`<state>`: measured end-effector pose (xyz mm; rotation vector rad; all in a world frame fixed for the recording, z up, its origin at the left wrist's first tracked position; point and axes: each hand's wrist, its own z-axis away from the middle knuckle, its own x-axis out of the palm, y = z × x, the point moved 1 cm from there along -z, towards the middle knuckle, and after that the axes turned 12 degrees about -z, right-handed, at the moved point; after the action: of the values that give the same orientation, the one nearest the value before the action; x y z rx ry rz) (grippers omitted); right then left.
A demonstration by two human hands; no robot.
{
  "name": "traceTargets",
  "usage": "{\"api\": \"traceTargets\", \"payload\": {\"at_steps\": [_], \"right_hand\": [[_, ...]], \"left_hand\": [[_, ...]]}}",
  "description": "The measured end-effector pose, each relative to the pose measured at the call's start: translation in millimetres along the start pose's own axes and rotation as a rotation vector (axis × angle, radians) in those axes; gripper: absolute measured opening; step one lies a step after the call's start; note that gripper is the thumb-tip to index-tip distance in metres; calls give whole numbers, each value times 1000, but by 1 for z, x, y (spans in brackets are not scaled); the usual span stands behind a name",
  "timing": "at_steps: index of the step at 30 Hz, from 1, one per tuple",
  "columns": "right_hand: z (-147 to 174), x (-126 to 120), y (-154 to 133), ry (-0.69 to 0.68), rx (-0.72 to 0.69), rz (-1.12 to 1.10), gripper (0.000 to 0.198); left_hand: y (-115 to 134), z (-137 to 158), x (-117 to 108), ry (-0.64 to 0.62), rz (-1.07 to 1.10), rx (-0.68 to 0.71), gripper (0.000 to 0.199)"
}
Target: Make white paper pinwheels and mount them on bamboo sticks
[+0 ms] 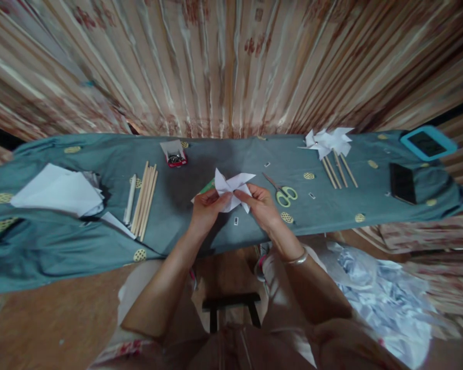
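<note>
Between both hands (233, 205), pinwheel (231, 187) face-up

the one view comes from a camera on the person's head, looking forward and steeply down across the near edge of the cloth-covered table (316, 216) toward its far edge and the curtain (231, 61) behind. it sits close above the table's middle, wide enough to take in both ends and the person's lap below.

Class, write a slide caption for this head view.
Both hands, left hand and right hand, fold a white paper pinwheel over a blue-grey cloth.
</note>
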<state>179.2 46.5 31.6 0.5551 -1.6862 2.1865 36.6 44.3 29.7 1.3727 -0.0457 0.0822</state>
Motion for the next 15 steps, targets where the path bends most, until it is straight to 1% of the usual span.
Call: {"api": "traceTargets", "payload": {"at_steps": [3,6,8,9,11,14,15], "right_hand": [[-2,-5,-2,41,-9,21,37],[-2,-10,-5,62,-22,23,37],[-1,-13,-7,67,-23,27,37],[-1,-15,-8,70,-22,30,37],[0,-17,-9,75,-21,37,37],[2,-20,-11,83,-29,44,35],[2,-21,-11,86,-32,47,34]], "left_hand": [[0,-2,-9,47,-52,60,40],[3,-6,-28,135,-199,139,41],[6,-10,-46,189,-372,218,32],[8,-11,-57,241,-460,277,28],[11,-15,-77,308,-641,348,26],[13,-18,-108,413,-909,330,26],[13,-18,-117,425,-1009,318,28]]}}
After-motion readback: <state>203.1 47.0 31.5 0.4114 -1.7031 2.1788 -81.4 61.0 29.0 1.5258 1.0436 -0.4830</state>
